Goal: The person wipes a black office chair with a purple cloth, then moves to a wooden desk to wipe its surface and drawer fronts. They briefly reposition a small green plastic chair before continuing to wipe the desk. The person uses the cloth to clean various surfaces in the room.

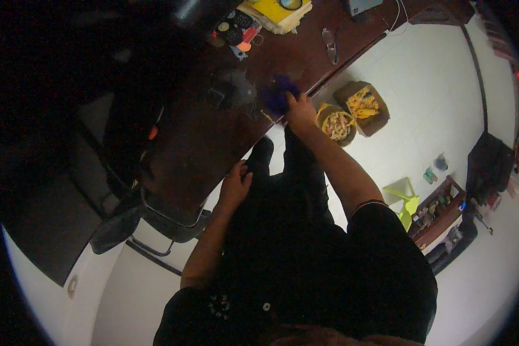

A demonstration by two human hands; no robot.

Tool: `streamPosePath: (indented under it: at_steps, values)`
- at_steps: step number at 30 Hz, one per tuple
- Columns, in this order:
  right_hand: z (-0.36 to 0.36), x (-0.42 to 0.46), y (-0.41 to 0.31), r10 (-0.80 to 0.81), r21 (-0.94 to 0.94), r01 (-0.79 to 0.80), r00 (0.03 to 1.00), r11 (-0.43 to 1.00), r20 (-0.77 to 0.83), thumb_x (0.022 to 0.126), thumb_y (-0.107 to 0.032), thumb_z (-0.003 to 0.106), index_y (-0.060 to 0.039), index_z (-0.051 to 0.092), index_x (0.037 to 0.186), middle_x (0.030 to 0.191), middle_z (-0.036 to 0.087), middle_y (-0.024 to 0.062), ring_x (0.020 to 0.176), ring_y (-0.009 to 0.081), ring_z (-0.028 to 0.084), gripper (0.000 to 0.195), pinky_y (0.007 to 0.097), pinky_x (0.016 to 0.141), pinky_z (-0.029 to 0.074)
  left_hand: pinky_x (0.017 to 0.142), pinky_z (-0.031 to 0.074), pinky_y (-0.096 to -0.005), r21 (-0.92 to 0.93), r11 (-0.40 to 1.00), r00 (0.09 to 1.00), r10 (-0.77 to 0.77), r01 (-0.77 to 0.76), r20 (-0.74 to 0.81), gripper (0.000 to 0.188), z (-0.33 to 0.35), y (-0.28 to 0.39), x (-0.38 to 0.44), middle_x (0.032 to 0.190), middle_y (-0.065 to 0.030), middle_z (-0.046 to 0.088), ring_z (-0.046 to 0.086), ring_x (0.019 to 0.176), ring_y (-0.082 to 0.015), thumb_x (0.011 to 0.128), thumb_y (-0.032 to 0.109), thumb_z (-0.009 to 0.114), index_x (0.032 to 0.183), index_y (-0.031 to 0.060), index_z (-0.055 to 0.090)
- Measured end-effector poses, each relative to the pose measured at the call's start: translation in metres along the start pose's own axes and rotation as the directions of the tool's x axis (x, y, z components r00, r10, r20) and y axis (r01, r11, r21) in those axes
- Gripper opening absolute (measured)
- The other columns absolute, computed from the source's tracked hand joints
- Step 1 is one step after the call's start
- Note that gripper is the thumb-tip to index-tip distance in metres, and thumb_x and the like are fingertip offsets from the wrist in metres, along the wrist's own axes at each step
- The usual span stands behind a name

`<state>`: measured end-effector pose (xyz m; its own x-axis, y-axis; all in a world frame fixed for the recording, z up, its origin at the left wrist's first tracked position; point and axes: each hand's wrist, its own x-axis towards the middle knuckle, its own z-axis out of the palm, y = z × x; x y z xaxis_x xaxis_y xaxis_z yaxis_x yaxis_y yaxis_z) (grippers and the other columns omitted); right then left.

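Observation:
My right hand [302,113] rests on a crumpled purple cloth [279,94] near the front edge of a dark wooden table [281,56]. Its fingers press into the cloth and partly hide it. Left of the cloth lies a dark, shiny item [238,88], perhaps a thin plastic bag; the dim light blurs it. My left hand [234,184] hangs beside the table edge, fingers loosely bent and thumb apart, with nothing in it.
Eyeglasses [330,45], a yellow-covered stack [279,13] and small items [238,30] lie farther back on the table. Two containers, a round bin [350,137] and a carton [378,114], hold yellowish contents. A black chair [173,225] stands left; a lime-green plastic piece [410,204] sits right.

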<state>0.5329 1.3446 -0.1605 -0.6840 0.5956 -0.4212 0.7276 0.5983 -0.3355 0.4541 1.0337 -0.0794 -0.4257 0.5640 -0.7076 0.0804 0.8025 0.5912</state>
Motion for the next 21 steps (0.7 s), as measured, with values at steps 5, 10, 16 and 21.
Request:
streamPosePath:
  at_steps: [5, 10, 16, 21]
  values:
    - [-0.014, 0.026, 0.071, -0.013, -0.046, 0.009, 0.996, 0.999, -0.087, 0.087, -0.01, 0.066, -0.0173, 0.054, 0.146, 0.122, 0.057, 0.0255, 0.115, 0.0441, 0.058, 0.061, 0.0527, 0.095, 0.054, 0.097, 0.054, -0.0434, -0.084, 0.992, 0.995, 0.092, -0.089, 0.029, 0.043, -0.003, 0.111, 0.043, 0.122, -0.0213, 0.071, 0.07, 0.111, -0.036, 0.099, 0.017, 0.068, 0.139, 0.0041, 0.056]
    - [-0.027, 0.032, 0.088, -0.134, 0.025, 0.134, 0.991, 0.991, -0.029, 0.088, -0.011, 0.064, -0.0102, 0.056, 0.142, 0.124, 0.059, 0.0257, 0.115, 0.0444, 0.058, 0.055, 0.0546, 0.094, 0.053, 0.092, 0.056, -0.0452, -0.065, 0.975, 0.976, 0.209, -0.213, -0.056, 0.043, 0.036, 0.223, 0.155, 0.116, -0.0235, 0.072, 0.071, 0.107, -0.0382, 0.098, 0.024, 0.069, 0.135, 0.0035, 0.06]
    - [-0.029, 0.046, 0.104, -0.332, 0.01, 0.332, 0.943, 0.943, 0.006, 0.096, -0.014, 0.059, 0.0018, 0.056, 0.139, 0.127, 0.059, 0.0258, 0.115, 0.0406, 0.061, 0.046, 0.0458, 0.096, 0.053, 0.085, 0.057, -0.0464, 0.125, 0.981, 0.964, 0.169, -0.146, -0.205, 0.042, 0.095, 0.321, 0.303, 0.105, -0.0187, 0.075, 0.073, 0.097, -0.0362, 0.094, 0.032, 0.074, 0.126, 0.0055, 0.064]
    - [-0.03, 0.057, 0.115, -0.328, 0.077, 0.319, 0.915, 0.945, 0.236, 0.101, -0.025, 0.05, -0.0022, 0.052, 0.146, 0.15, 0.054, 0.0216, 0.14, 0.0396, 0.047, 0.05, 0.0522, 0.118, 0.035, 0.084, 0.057, -0.0492, 0.291, 0.952, 0.981, 0.139, -0.096, -0.132, 0.035, 0.116, 0.357, 0.343, 0.103, -0.0221, 0.073, 0.072, 0.097, -0.0414, 0.093, 0.031, 0.074, 0.112, 0.0026, 0.067]
